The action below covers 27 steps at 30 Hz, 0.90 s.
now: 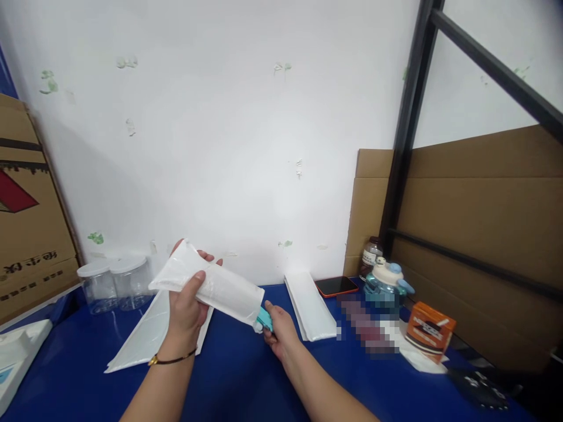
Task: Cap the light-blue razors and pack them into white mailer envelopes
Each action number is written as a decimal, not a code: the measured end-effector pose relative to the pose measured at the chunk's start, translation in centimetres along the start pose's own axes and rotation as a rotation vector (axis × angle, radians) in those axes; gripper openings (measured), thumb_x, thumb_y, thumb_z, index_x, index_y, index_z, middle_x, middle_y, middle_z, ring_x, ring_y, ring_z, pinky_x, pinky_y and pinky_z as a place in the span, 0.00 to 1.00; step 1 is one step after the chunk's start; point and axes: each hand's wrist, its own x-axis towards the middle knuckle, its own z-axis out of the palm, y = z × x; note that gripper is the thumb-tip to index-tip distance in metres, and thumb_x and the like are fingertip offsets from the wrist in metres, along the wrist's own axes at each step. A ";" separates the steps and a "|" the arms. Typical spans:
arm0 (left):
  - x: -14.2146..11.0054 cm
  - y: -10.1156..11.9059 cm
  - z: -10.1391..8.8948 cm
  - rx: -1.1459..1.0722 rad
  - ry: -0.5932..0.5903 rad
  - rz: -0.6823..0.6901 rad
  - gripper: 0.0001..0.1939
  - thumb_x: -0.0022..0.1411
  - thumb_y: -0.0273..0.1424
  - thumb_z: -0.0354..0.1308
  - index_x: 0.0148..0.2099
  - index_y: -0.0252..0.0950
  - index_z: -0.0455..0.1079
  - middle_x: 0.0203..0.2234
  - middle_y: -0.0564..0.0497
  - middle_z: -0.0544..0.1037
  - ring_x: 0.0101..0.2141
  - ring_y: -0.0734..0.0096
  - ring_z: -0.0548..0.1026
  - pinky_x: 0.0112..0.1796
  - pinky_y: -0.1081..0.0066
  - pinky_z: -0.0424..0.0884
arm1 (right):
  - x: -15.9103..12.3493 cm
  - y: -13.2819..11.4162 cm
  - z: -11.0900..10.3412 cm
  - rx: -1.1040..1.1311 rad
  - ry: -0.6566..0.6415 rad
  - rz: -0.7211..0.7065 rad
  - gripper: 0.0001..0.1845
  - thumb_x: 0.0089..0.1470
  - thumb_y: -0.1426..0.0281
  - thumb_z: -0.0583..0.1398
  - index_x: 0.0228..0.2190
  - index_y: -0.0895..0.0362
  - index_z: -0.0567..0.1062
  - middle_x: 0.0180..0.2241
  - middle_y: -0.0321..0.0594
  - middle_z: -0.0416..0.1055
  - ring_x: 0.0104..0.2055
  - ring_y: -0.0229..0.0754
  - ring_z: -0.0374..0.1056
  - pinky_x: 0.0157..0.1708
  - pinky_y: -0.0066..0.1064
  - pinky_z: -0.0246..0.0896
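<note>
In my left hand [190, 305] is a long white plastic packet [226, 285], raised above the table and tilted down to the right. My thumb presses its near face while the fingers wrap behind. At the packet's lower right end, my right hand [284, 333] pinches a small teal object [264, 318] that touches the packet; its kind is partly hidden by the fingers. Below my left hand lie more flat white packets [147, 331] on the blue table. Another folded white packet [310, 305] lies beyond my right hand.
Two clear jars [131, 284] with white lids stand at the back left, beside a cardboard box [35, 234]. Toward the right are a phone [336, 286], a brown bottle [370, 258], a teal water bottle [385, 284] and an orange box [430, 331]. A white device [21, 357] sits left.
</note>
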 end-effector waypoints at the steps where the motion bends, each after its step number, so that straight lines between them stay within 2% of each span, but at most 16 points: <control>1: 0.3 0.3 -0.6 -0.007 0.027 -0.003 0.30 0.49 0.26 0.60 0.54 0.52 0.60 0.38 0.55 0.69 0.41 0.68 0.68 0.49 0.53 0.67 | 0.1 0.1 -0.1 0.000 -0.001 -0.013 0.19 0.49 0.59 0.60 0.21 0.54 0.57 0.10 0.24 0.56 0.08 0.28 0.52 0.07 0.17 0.31; 5: 1.5 1.6 -3.3 -0.059 0.138 0.001 0.20 0.51 0.27 0.57 0.47 0.49 0.65 0.35 0.57 0.70 0.40 0.70 0.69 0.51 0.53 0.65 | 0.3 0.1 -0.3 -0.009 0.025 -0.039 0.20 0.47 0.58 0.61 0.21 0.54 0.56 0.09 0.22 0.53 0.08 0.29 0.51 0.06 0.18 0.31; 10: 2.5 2.5 -6.9 -0.090 0.320 -0.017 0.08 0.51 0.31 0.54 0.36 0.39 0.68 0.31 0.54 0.70 0.39 0.68 0.69 0.51 0.55 0.65 | 0.3 -0.2 -0.6 0.009 0.028 -0.043 0.21 0.47 0.58 0.62 0.21 0.54 0.55 0.10 0.22 0.53 0.08 0.28 0.51 0.07 0.17 0.31; 13: 2.6 2.8 -9.3 -0.074 0.384 -0.013 0.08 0.50 0.30 0.53 0.35 0.38 0.68 0.31 0.53 0.71 0.38 0.67 0.70 0.50 0.56 0.67 | 0.2 -0.4 -0.8 -0.051 0.049 -0.062 0.21 0.46 0.58 0.62 0.21 0.54 0.56 0.10 0.22 0.53 0.08 0.28 0.51 0.07 0.17 0.32; 16: 2.9 3.4 -12.8 -0.075 0.440 0.046 0.10 0.48 0.30 0.52 0.36 0.38 0.66 0.31 0.54 0.72 0.38 0.66 0.70 0.49 0.55 0.68 | 0.1 -0.6 -1.1 -0.194 0.079 -0.138 0.21 0.46 0.57 0.61 0.20 0.54 0.57 0.10 0.23 0.52 0.08 0.29 0.50 0.06 0.18 0.33; 20: 3.2 3.8 -16.9 -0.125 0.524 0.078 0.13 0.46 0.39 0.49 0.34 0.38 0.62 0.25 0.54 0.72 0.38 0.60 0.71 0.49 0.51 0.66 | 0.2 -0.7 -1.7 -0.439 0.114 -0.276 0.20 0.47 0.55 0.59 0.18 0.54 0.58 0.09 0.24 0.51 0.09 0.30 0.51 0.06 0.20 0.39; 23: 3.2 2.7 -17.1 -0.114 0.527 -0.057 0.18 0.47 0.44 0.46 0.35 0.38 0.65 0.26 0.51 0.74 0.40 0.54 0.72 0.48 0.53 0.66 | 0.6 -0.4 -2.0 -0.621 0.133 -0.380 0.20 0.47 0.54 0.58 0.18 0.54 0.60 0.09 0.24 0.52 0.08 0.32 0.52 0.06 0.22 0.41; 24: 3.1 1.9 -16.6 -0.146 0.561 -0.099 0.20 0.47 0.44 0.45 0.35 0.37 0.67 0.26 0.49 0.75 0.40 0.53 0.72 0.47 0.54 0.67 | 0.7 -0.2 -2.1 -0.659 0.134 -0.394 0.20 0.48 0.54 0.57 0.17 0.54 0.61 0.09 0.25 0.52 0.08 0.32 0.53 0.06 0.23 0.41; 27: 3.3 -1.4 -13.8 -0.222 0.539 -0.286 0.18 0.47 0.38 0.47 0.37 0.35 0.69 0.28 0.47 0.76 0.39 0.56 0.73 0.43 0.59 0.69 | 0.8 0.1 -2.4 -0.755 0.122 -0.390 0.19 0.48 0.55 0.57 0.17 0.53 0.61 0.08 0.25 0.54 0.08 0.33 0.54 0.07 0.24 0.41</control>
